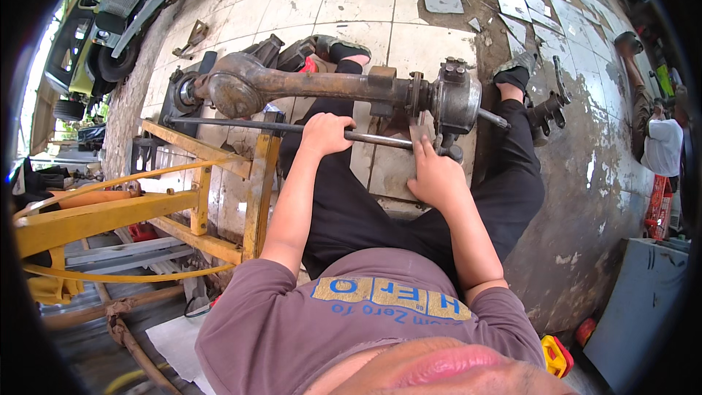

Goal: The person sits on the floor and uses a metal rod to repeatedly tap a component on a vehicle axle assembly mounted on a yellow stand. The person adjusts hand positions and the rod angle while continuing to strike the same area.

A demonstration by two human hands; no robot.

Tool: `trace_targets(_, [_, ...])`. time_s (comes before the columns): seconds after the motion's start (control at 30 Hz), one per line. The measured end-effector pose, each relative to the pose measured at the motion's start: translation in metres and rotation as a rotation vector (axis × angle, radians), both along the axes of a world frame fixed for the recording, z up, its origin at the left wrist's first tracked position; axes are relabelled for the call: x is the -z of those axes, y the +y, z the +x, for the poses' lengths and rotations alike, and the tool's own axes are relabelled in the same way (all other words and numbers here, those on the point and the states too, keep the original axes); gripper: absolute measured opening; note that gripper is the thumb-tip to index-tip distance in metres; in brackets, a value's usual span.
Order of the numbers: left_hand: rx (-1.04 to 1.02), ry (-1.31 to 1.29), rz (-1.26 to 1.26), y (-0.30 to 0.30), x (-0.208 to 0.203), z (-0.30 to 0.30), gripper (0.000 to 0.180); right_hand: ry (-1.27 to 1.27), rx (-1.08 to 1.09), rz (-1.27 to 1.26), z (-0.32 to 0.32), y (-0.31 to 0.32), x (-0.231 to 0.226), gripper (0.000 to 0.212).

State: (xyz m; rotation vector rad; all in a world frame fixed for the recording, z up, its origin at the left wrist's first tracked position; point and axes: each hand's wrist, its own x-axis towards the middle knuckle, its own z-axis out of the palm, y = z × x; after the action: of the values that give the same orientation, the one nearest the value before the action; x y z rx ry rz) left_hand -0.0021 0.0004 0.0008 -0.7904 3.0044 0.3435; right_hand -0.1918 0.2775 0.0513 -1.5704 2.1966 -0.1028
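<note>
A long steel rod (267,125) lies crosswise in front of me, with a rounded joint at its right end. My left hand (327,134) is wrapped round its middle. Near the right end, my right hand (439,178) presses a small brownish sheet (422,130), which looks like sandpaper, against the rod; my fingers hide part of it. Just beyond the rod stretches a rusty axle housing (314,86), with a bulging round casing at the left and a steel drum-like hub (456,97) at the right.
A yellow metal frame (110,224) stands at my left. Another metal part (548,108) lies beyond my right leg. Broken tiles (443,3) litter the far floor. A vehicle (99,36) is at far left, a crouching person (662,139) at far right, near a grey-blue cabinet (636,307).
</note>
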Motion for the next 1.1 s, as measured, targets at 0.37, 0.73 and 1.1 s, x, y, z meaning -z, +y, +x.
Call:
trace_targets(0.37, [0.003, -0.004, -0.007, 0.0, 0.002, -0.003, 0.022, 0.013, 0.056, -0.025, -0.002, -0.007, 0.008, 0.091])
trace_targets(0.73, [0.005, 0.005, -0.008, 0.002, 0.0, 0.001, 0.024, -0.017, 0.037, -0.002, -0.003, -0.005, -0.004, 0.091])
trace_targets(1.1, [-0.006, -0.013, 0.001, 0.0, 0.002, 0.004, 0.026, -0.026, 0.038, 0.001, 0.001, -0.001, -0.013, 0.088])
